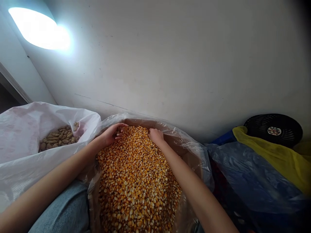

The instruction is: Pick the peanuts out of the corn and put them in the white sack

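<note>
Loose yellow-orange corn kernels (136, 174) fill a cardboard box (193, 161) lined with a clear plastic bag (181, 136). Over the far left part of the corn is my left hand (113, 134), turned sideways with its fingers loosely bent and apart; no held thing shows in it. At the far right part of the heap, my right hand (156, 136) is closed, knuckles up, close to the kernels. Its fingertips are largely hidden, so whatever it may hold cannot be made out.
Left of the box stands a white sack (19, 136) holding peanuts in their shells (58, 137). A black fan-like round grille (274, 129), a yellow cloth (274, 158) and dark plastic sheeting (243, 174) lie to the right. A wall (170, 64) rises behind; a bright lamp (36, 29) shines upper left.
</note>
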### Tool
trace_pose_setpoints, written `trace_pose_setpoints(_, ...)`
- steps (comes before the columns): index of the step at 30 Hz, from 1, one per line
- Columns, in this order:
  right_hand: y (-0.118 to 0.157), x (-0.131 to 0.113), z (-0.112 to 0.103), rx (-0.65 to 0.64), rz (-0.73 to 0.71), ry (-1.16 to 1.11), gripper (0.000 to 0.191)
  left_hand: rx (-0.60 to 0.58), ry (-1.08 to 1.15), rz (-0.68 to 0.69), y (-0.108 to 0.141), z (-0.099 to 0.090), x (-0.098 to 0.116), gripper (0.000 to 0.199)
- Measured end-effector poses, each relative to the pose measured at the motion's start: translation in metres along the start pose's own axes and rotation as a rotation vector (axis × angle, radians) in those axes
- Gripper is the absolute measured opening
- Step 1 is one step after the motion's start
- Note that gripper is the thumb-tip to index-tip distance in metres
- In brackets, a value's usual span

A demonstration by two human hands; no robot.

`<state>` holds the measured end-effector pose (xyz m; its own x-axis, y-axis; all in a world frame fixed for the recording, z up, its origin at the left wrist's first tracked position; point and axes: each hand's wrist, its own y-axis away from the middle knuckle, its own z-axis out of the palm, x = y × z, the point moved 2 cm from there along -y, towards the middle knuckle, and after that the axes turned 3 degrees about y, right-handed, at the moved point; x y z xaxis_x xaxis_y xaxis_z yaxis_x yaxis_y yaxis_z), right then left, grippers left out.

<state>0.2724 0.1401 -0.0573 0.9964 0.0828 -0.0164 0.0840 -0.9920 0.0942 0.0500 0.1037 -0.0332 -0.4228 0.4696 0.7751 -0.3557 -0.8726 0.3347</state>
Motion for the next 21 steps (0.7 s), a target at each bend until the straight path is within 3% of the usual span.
trace_pose_setpoints(8, 0.004, 0.017, 0.0, -0.018, 0.018, -0.238, 0.031, 0.006, -0.013, -0.004, 0.002, 0.0, 0.0, 0.018)
trace_pose_setpoints(15, 0.003, 0.002, -0.001, -0.037, -0.03, -0.11, 0.032, 0.001, -0.01, -0.002, 0.001, -0.002, -0.001, 0.016)
trace_pose_setpoints(21, 0.019, 0.011, -0.006, -0.024, -0.005, -0.333, 0.024, 0.005, -0.05, 0.017, -0.001, -0.006, -0.003, 0.017)
